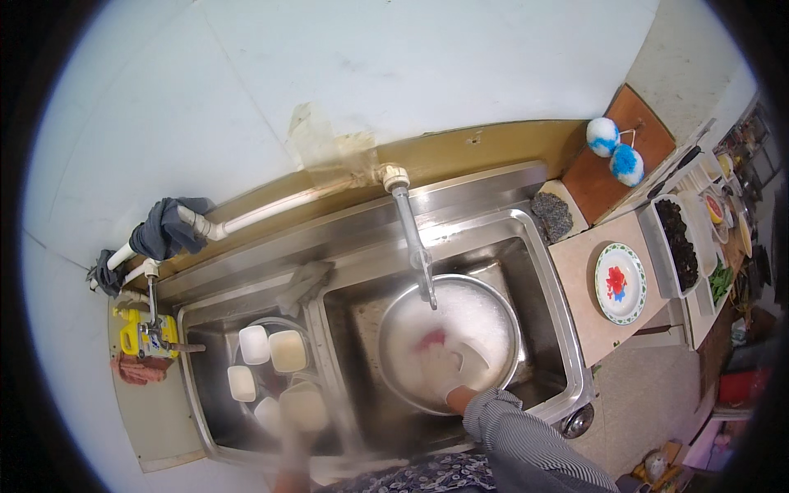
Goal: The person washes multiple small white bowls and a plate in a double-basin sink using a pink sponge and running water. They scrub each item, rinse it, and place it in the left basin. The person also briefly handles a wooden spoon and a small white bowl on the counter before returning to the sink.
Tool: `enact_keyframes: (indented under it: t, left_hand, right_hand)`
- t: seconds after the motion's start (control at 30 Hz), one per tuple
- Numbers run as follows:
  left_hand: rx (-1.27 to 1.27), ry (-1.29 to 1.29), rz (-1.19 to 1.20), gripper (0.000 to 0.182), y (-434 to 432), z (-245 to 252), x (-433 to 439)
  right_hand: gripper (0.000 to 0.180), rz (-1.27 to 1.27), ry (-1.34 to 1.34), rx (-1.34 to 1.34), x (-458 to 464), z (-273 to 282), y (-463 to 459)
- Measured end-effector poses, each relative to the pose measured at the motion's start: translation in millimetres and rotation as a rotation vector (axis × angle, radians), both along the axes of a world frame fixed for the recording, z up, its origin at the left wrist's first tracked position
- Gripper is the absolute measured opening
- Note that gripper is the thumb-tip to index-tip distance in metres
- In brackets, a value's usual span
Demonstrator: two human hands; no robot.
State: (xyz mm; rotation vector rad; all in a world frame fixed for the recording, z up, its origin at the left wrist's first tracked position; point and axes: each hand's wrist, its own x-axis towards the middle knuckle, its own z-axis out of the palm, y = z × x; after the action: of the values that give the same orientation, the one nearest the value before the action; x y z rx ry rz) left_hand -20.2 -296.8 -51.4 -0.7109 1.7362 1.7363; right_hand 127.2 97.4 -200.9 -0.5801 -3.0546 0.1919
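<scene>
My right hand (442,370) is in the large round metal basin (516,363) of foamy water in the right sink bowl, with a pink-red cloth or sponge (433,339) at its fingers and a white bowl (473,363) beside it. Its grip is blurred by foam. My left hand (296,447) is a blur at the front of the left sink bowl, near a pale square bowl (303,407); whether it touches that bowl is unclear. Several pale square bowls, one of them cream (287,351), lie around the left hand in that sink bowl.
A metal faucet (410,228) reaches over the basin. A grey rag (305,286) lies on the sink divider. Left stands a yellow detergent jug (145,333) near a second faucet (153,302). Right are a steel-wool-like scourer (551,215), a floral plate (621,283) and a tray of dark food (677,246).
</scene>
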Motion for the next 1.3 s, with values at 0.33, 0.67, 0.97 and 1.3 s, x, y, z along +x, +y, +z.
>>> enact_keyframes:
  t: [0.33, 0.67, 0.97, 1.3]
  left_hand:
    - [-1.218, 0.782, -0.386, 0.041, 22, 14, -1]
    - [-0.136, 0.341, -0.68, 0.057, 233, 54, 20]
    - [0.377, -0.194, -0.702, 0.053, 295, 25, 29]
    - [0.209, -0.289, -0.608, 0.045, 305, 9, 23]
  right_hand:
    - [0.049, -0.319, 0.099, -0.942, 5, 41, 13]
    - [0.026, 0.163, -0.336, -0.753, -28, 172, 29]
    - [0.028, 0.2, 0.35, -0.353, -1, 183, 42]
    - [0.042, -0.151, 0.201, -0.769, -8, 138, 16]
